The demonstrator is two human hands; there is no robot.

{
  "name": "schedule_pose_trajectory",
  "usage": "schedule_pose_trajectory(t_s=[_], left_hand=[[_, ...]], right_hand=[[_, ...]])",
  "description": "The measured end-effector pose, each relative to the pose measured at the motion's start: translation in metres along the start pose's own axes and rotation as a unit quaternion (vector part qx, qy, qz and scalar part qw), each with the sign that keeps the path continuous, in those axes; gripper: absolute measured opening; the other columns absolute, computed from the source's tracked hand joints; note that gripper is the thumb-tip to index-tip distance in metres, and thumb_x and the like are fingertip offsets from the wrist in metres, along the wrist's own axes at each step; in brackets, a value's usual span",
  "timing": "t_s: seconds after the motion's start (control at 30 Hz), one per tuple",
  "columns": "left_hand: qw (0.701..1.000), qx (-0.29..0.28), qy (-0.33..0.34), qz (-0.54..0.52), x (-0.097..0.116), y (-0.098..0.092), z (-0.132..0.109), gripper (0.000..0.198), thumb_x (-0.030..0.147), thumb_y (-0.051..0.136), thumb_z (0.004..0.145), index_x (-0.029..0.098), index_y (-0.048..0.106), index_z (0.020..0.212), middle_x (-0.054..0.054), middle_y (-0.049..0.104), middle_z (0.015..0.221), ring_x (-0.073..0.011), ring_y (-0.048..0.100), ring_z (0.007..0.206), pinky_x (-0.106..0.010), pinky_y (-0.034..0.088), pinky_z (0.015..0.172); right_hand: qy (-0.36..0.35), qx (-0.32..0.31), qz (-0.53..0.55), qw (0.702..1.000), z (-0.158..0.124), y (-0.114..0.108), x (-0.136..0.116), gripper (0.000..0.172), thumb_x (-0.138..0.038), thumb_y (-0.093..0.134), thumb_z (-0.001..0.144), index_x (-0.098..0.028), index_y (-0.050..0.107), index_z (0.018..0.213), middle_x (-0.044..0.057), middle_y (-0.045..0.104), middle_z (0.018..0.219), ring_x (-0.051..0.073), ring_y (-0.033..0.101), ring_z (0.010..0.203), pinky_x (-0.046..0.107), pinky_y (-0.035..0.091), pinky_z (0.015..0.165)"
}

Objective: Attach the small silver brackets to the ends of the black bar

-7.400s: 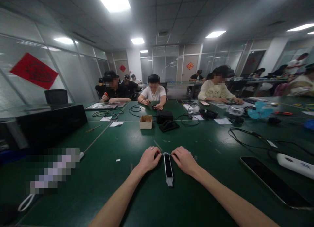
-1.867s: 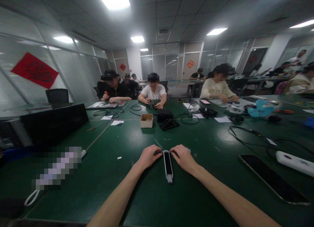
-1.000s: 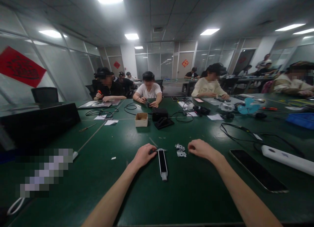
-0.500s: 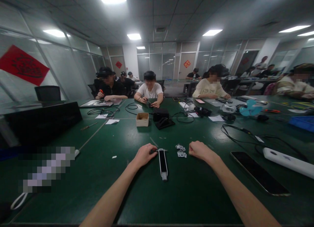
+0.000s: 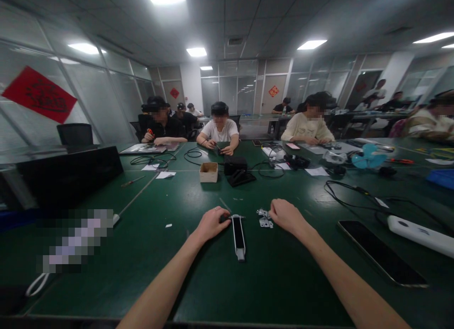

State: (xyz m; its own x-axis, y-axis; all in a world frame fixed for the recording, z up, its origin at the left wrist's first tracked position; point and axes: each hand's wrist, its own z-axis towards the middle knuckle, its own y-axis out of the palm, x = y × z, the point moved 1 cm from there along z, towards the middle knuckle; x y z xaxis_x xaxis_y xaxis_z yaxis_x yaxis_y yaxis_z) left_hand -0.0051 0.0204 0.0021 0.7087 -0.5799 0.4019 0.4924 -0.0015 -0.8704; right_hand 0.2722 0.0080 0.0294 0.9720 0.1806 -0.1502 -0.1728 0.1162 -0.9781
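Observation:
A narrow black-and-silver device (image 5: 239,233) lies lengthwise on the green table (image 5: 177,272) in front of me. My left hand (image 5: 212,222) rests at its far left end, fingers curled and pinching something small and dark there. Small silver metal parts (image 5: 264,218) lie just right of the device. My right hand (image 5: 285,215) sits beside those parts, fingers curled loosely, touching or nearly touching them; I cannot make out whether it holds one.
A dark phone (image 5: 381,258) and a white power strip (image 5: 420,234) lie at right. Ahead sit a small cardboard box (image 5: 209,172), a black box with cables (image 5: 236,170) and a blue fan (image 5: 369,157). Several people work across the table.
My right hand left the device's far end and moved right, uncovering the silver parts; it now sits next to them. My left hand stayed at the device.

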Motion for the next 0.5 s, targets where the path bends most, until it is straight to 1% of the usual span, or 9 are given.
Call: schedule_pose_trajectory(t_s=[0.1, 0.17, 0.23, 0.3, 0.33, 0.4, 0.5], left_hand=[[0.999, 0.030, -0.007, 0.008, 0.003, -0.004, -0.001, 0.023, 0.026, 0.052, 0.083, 0.019, 0.061, 0.102, -0.004, 0.061, 0.093, -0.0161, 0.057, 0.074, -0.028, 0.044, 0.070], [0.998, 0.058, -0.014, 0.016, 0.007, -0.006, -0.002, 0.025, 0.024, 0.049, 0.084, 0.018, 0.059, 0.105, -0.005, 0.061, 0.095, -0.0160, 0.056, 0.073, -0.029, 0.044, 0.071], [0.996, 0.085, -0.008, 0.021, 0.014, -0.009, -0.004, 0.025, 0.026, 0.049, 0.085, 0.018, 0.057, 0.108, -0.006, 0.060, 0.097, -0.0172, 0.057, 0.077, -0.030, 0.044, 0.073], [0.995, 0.095, 0.028, 0.014, 0.023, -0.009, -0.005, 0.024, 0.029, 0.051, 0.086, 0.018, 0.056, 0.107, -0.006, 0.061, 0.098, -0.0189, 0.058, 0.084, -0.031, 0.044, 0.076], [0.994, 0.088, 0.059, 0.008, 0.028, -0.009, -0.006, 0.023, 0.028, 0.051, 0.086, 0.018, 0.057, 0.106, -0.007, 0.061, 0.099, -0.0193, 0.058, 0.087, -0.031, 0.043, 0.077], [0.990, 0.080, 0.114, -0.005, 0.037, -0.007, -0.007, 0.017, 0.023, 0.051, 0.085, 0.019, 0.058, 0.100, -0.006, 0.063, 0.097, -0.0189, 0.059, 0.089, -0.031, 0.043, 0.080], [0.984, 0.092, 0.149, -0.024, 0.044, -0.002, -0.008, 0.018, 0.018, 0.051, 0.082, 0.019, 0.057, 0.099, -0.006, 0.065, 0.095, -0.0176, 0.060, 0.088, -0.030, 0.044, 0.079]], right_hand=[[-0.074, 0.072, 0.074, 0.992, -0.005, 0.000, -0.021, 0.016, -0.018, 0.043, 0.087, -0.015, 0.058, 0.084, 0.009, 0.060, 0.087, 0.018, 0.056, 0.077, 0.029, 0.046, 0.068], [-0.132, 0.096, 0.132, 0.978, -0.010, 0.004, -0.039, 0.016, -0.016, 0.042, 0.087, -0.015, 0.058, 0.087, 0.008, 0.060, 0.089, 0.017, 0.056, 0.079, 0.028, 0.047, 0.072], [-0.168, 0.103, 0.190, 0.962, -0.015, 0.010, -0.055, 0.017, -0.017, 0.043, 0.088, -0.015, 0.059, 0.090, 0.007, 0.061, 0.090, 0.016, 0.057, 0.081, 0.028, 0.048, 0.073], [-0.167, 0.103, 0.251, 0.948, -0.019, 0.018, -0.069, 0.016, -0.019, 0.045, 0.087, -0.016, 0.061, 0.090, 0.006, 0.063, 0.087, 0.015, 0.058, 0.078, 0.027, 0.048, 0.071], [-0.159, 0.102, 0.280, 0.941, -0.020, 0.021, -0.075, 0.015, -0.019, 0.047, 0.087, -0.016, 0.061, 0.089, 0.005, 0.063, 0.085, 0.015, 0.058, 0.075, 0.027, 0.048, 0.069], [-0.138, 0.103, 0.331, 0.928, -0.022, 0.026, -0.082, 0.014, -0.019, 0.049, 0.084, -0.017, 0.062, 0.088, 0.003, 0.064, 0.080, 0.014, 0.058, 0.071, 0.026, 0.048, 0.066], [-0.112, 0.103, 0.388, 0.909, -0.024, 0.028, -0.085, 0.013, -0.020, 0.051, 0.081, -0.017, 0.063, 0.085, 0.001, 0.065, 0.076, 0.014, 0.059, 0.069, 0.026, 0.048, 0.065]])
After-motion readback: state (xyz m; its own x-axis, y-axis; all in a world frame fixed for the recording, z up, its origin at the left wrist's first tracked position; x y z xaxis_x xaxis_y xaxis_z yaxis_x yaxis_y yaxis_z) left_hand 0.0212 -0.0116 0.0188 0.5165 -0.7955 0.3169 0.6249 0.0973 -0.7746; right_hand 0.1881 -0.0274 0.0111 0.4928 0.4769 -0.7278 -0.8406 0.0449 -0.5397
